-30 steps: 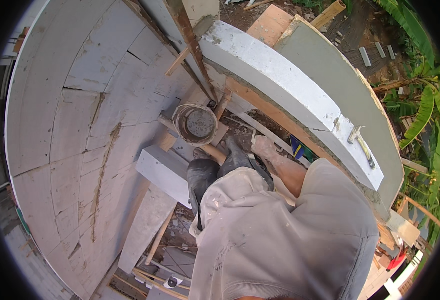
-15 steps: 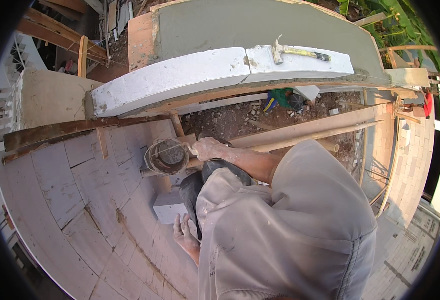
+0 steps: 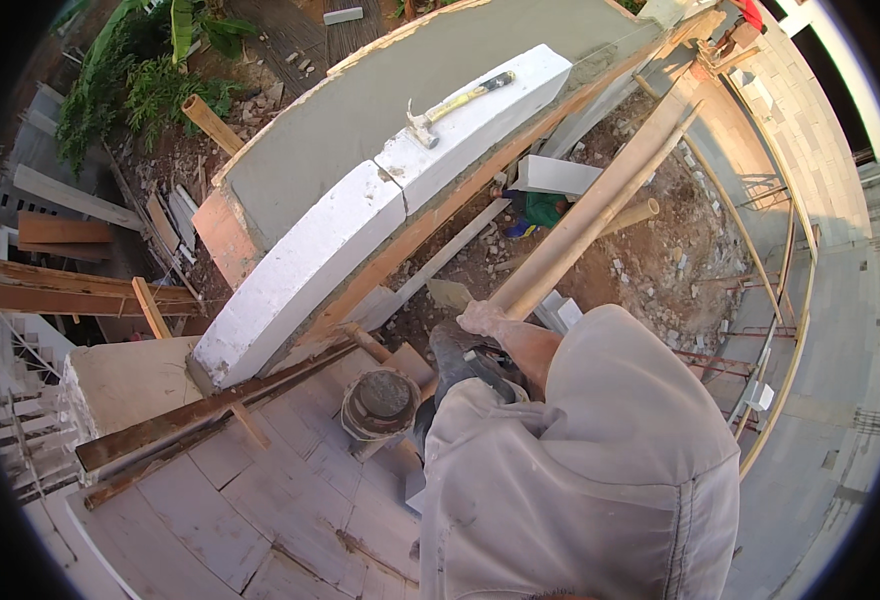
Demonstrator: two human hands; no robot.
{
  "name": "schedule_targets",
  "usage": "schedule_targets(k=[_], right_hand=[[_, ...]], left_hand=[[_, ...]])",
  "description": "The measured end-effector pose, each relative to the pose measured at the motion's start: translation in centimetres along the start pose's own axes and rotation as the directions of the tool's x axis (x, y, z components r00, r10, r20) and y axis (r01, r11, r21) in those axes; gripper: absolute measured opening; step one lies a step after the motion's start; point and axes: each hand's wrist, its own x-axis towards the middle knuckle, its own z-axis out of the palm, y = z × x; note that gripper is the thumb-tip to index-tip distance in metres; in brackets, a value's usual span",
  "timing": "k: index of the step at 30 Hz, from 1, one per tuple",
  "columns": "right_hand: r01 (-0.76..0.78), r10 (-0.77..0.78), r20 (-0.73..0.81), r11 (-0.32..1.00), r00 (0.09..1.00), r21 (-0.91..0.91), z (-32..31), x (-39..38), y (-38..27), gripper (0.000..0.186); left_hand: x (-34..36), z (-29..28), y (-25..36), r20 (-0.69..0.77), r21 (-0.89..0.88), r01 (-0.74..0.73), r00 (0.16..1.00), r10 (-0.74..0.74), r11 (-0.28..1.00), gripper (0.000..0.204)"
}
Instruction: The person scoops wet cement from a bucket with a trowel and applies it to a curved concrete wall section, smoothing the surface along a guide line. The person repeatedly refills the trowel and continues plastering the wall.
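Note:
My right hand (image 3: pixel 482 318) is out past my right knee, its fingers closed round what looks like a trowel (image 3: pixel 450 294) with a flat, mortar-coloured blade. The handle is hidden in the hand. Just left of my legs stands a round bucket (image 3: pixel 380 402) with grey mortar inside. My left hand does not show; my shorts cover that side. Ahead, two white blocks (image 3: pixel 300 270) lie end to end along the wall's edge. A claw hammer (image 3: pixel 460 105) with a yellow and black handle rests on the farther block.
Behind the blocks spreads a grey mortar slab (image 3: pixel 360 130). A bamboo pole (image 3: pixel 630 215) and a long board (image 3: pixel 600 210) cross the drop on my right. Below, a person in green (image 3: pixel 540 208) is beside a white block (image 3: pixel 557 175). A brown plank (image 3: pixel 210 405) edges the block surface at left.
My view has turned to the left. My right hand has moved from beside the bucket to farther right, with the trowel blade now showing. My left hand has gone out of sight.

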Motion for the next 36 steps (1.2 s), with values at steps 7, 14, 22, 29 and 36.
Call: schedule_targets(k=[7,14,22,29,36], right_hand=[[-0.249,0.245,0.071,0.967,0.967,0.052,0.9,-5.5,4.8,0.047],[-0.289,0.287,0.031,0.951,0.957,0.108,9.7,-7.6,10.9,0.041],[-0.367,0.358,0.081,0.899,0.93,0.237,16.7,-15.9,16.6,0.031],[-0.666,0.615,0.303,0.53,0.728,0.525,17.0,-22.5,17.5,0.037],[-0.609,0.671,0.067,0.621,0.739,0.493,15.0,-16.7,22.5,0.035]], left_hand=[[5.4,-2.7,-0.2,0.016,0.004,-0.067,0.998,0.067,0.998,0.041],[11.8,-2.2,1.3,0.093,0.043,-0.248,0.965,0.243,0.968,0.042],[13.6,2.2,14.8,0.412,0.058,-0.875,0.459,0.787,0.48,0.022],[8.2,7.3,28.3,0.469,0.013,-0.985,0.16,0.869,0.174,0.01],[7.6,13.0,42.9,0.332,0.037,-0.999,0.046,0.942,0.036,0.014]])
